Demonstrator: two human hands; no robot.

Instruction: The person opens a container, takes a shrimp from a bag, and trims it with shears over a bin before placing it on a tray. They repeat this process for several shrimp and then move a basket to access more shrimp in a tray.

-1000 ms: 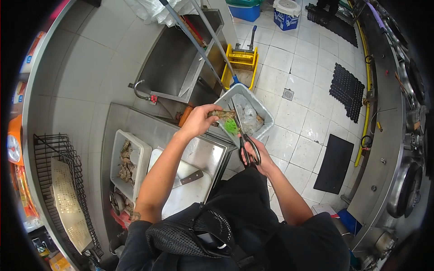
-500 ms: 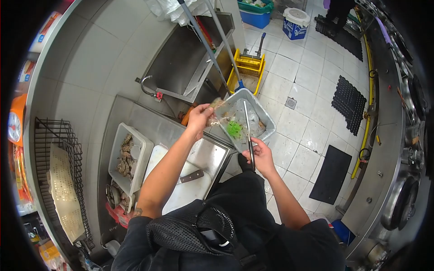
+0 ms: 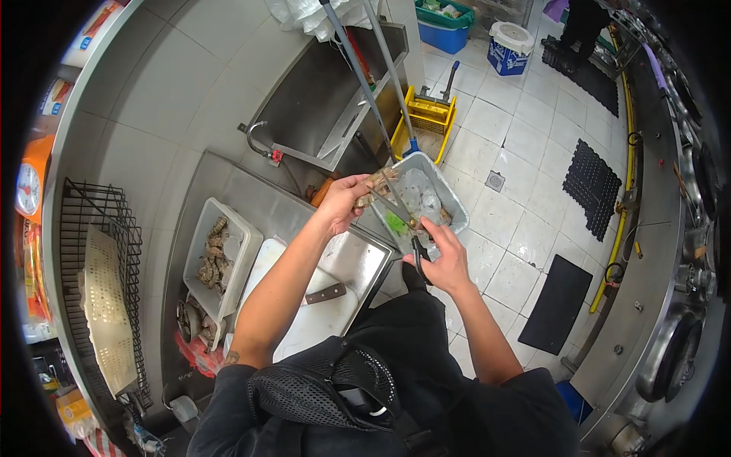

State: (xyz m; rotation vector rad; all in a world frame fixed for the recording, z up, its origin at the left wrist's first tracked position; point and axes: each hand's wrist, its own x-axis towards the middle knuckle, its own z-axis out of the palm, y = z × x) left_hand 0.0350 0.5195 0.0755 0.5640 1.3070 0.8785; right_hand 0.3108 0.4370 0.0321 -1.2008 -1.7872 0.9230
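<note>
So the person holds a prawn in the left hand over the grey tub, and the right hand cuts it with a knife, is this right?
Not quite. The head view shows the right hand working scissors, not a knife; the knife lies untouched on the white cutting board. The rest holds: the left hand holds the prawn over the grey tub.

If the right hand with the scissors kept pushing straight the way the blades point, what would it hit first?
Most likely the shrimp pinched in the left hand. The scissors in the right hand point up and left, and their tips seem to be right at it, above the grey bin. Depth is hard to judge.
</note>
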